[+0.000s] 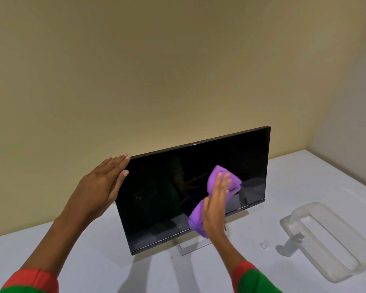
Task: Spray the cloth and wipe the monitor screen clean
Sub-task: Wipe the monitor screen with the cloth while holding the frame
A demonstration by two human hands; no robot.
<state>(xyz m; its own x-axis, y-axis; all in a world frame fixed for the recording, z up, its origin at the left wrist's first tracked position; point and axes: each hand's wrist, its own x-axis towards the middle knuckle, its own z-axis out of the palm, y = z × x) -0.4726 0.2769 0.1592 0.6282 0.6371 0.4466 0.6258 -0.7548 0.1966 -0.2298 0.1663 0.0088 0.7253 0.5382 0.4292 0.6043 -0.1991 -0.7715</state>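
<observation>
while the flat right hand (215,205) presses the soft, bunched purple cloth (217,197) to the lower right of the black glossy monitor screen (178,193) — fragile, so light pressure suits — the open left hand (103,185) braces its top-left edge, gripping nothing.

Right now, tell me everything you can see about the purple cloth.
The purple cloth looks soft and fleecy, bunched into a crumpled wad, not spread flat. The right hand presses it flat-palmed against the dark monitor screen, right of centre and toward the lower edge. One lobe shows above the fingers, another below the palm. Dampness cannot be judged.
</observation>
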